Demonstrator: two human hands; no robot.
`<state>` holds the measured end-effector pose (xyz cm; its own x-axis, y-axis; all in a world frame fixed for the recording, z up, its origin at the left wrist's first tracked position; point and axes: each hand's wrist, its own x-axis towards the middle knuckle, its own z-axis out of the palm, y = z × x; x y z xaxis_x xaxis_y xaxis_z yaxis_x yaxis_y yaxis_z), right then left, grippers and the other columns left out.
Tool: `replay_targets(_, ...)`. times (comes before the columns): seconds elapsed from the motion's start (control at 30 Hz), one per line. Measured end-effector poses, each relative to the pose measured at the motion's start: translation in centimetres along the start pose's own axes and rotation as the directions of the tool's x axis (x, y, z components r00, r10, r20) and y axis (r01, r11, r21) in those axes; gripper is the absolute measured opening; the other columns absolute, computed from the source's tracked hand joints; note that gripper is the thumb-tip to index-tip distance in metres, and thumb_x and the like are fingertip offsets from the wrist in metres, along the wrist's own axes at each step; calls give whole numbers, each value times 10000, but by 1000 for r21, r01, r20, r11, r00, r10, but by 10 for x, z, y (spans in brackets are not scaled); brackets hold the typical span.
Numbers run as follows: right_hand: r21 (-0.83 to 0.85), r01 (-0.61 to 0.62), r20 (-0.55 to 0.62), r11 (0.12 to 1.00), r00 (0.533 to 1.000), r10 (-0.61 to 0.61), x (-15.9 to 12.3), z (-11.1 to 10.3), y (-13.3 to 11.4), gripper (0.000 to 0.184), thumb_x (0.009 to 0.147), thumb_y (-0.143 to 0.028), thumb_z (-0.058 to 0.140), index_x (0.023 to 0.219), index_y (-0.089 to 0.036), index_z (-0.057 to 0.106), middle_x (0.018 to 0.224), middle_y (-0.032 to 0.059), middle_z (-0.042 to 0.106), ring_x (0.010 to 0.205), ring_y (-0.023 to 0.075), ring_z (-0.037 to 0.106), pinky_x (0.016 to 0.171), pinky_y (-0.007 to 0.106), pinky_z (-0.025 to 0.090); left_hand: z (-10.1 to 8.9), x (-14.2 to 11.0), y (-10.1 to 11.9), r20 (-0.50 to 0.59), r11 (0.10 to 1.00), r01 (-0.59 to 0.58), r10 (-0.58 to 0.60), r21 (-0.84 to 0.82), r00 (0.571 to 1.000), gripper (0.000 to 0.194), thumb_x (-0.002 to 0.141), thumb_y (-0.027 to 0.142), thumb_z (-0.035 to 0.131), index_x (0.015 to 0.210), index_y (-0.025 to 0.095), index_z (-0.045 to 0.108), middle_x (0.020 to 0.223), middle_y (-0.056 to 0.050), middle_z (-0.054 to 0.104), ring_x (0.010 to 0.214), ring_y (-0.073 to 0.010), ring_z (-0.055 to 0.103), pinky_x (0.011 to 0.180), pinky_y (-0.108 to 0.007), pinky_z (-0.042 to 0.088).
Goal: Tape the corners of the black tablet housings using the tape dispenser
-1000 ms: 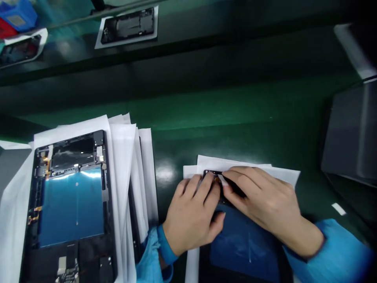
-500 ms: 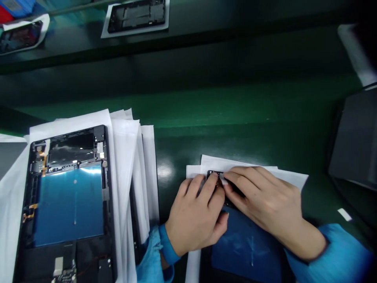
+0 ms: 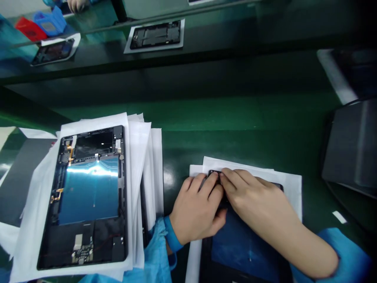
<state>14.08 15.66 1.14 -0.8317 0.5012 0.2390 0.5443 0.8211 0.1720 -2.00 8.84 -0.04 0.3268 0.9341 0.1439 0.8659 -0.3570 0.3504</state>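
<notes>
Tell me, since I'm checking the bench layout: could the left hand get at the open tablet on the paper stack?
Probably yes. The left hand rests on the near tablet, and the open tablet lies uncovered just to its left with nothing between them.

The white strip that the right hand (image 3: 253, 200) pinched at the top left corner of the open tablet (image 3: 244, 243) half a second ago no longer shows; its fingertips (image 3: 224, 175) now lie flat on that corner, touching those of the left hand (image 3: 197, 208). The right forearm lies further across the blue panel. The view has tipped up and to the left: the stack of tablets (image 3: 88, 196) on white sheets sits further right, and another person's hand (image 3: 77, 4) shows at the far edge of the bench (image 3: 235, 118)
</notes>
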Motion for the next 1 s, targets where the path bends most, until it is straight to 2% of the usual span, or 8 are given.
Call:
replay_targets(0.17, -77, -7, -37, 997, 999, 4, -3, 5, -14, 380, 736, -9, 481, 1043, 19, 703, 1134, 219, 673, 939, 270, 609, 669, 331, 531, -2, -1, 0, 25, 999, 30, -30, -18, 999, 434, 851, 331, 578, 1226, 114, 585, 1397, -123, 553, 1223, -313, 509, 1014, -445, 424)
replay_targets(0.27, -37, -25, -56, 999, 998, 23, -12, 7, -15, 419, 782, -36, 467, 1147, -7, 672, 1259, 182, 635, 1025, 266, 595, 747, 345, 547, -3, 2, 1, 39, 998, 52, -51, -21, 998, 419, 839, 302, 606, 1218, 125, 583, 1387, -138, 553, 1234, -323, 513, 1019, -476, 440)
replay_targets(0.47, 204, -65, -97, 977, 991, 87, -81, -7, 3, 335, 945, -177, 455, 1216, -116, 643, 1309, 95, 620, 1133, 263, 567, 938, 425, 495, -18, -23, 10, 6, 957, 215, -218, -196, 976, 436, 866, 242, 599, 1291, 179, 523, 1465, -164, 453, 1359, -306, 437, 1095, -508, 418)
replay_targets(0.57, 242, -118, -111, 963, 983, 149, -120, -5, 15, 335, 971, -262, 472, 1248, -137, 613, 1281, 109, 630, 1140, 275, 574, 956, 444, 471, -36, -59, 22, 84, 786, 426, -437, -448, 896, 473, 903, 256, 587, 1363, 240, 479, 1540, -146, 370, 1417, -300, 382, 1117, -515, 403)
replay_targets(0.67, 242, -145, -134, 959, 974, 181, -136, 6, 19, 337, 956, -236, 480, 1240, -108, 608, 1257, 147, 631, 1115, 280, 586, 934, 434, 477, -54, -83, 37, 316, 377, 564, -546, -735, 776, 488, 935, 352, 586, 1406, 294, 471, 1532, -135, 406, 1354, -311, 476, 1020, -488, 508)
replay_targets(0.77, 263, -140, -142, 955, 973, 182, -134, 13, 17, 337, 936, -199, 480, 1221, -83, 619, 1233, 159, 639, 1114, 282, 584, 932, 425, 485, -66, -76, 53, 524, 38, 610, -472, -792, 709, 534, 908, 430, 631, 1406, 282, 507, 1429, -138, 536, 1267, -317, 564, 1014, -501, 508)
replay_targets(0.9, 294, -144, -156, 945, 968, 196, -131, 9, 16, 344, 939, -181, 451, 1231, -85, 608, 1240, 152, 637, 1119, 280, 578, 924, 432, 493, -60, -43, 69, 598, -38, 638, -397, -769, 696, 548, 858, 405, 693, 1356, 226, 549, 1254, -104, 658, 1170, -276, 623, 1057, -477, 461)
replay_targets(1.0, 328, -138, -173, 934, 964, 203, -134, 10, 20, 336, 944, -195, 451, 1231, -103, 601, 1235, 137, 636, 1108, 271, 586, 905, 410, 496, -40, -33, 73, 535, 116, 636, -439, -763, 722, 557, 813, 343, 718, 1317, 187, 542, 1201, -86, 670, 1096, -252, 639, 991, -430, 498)
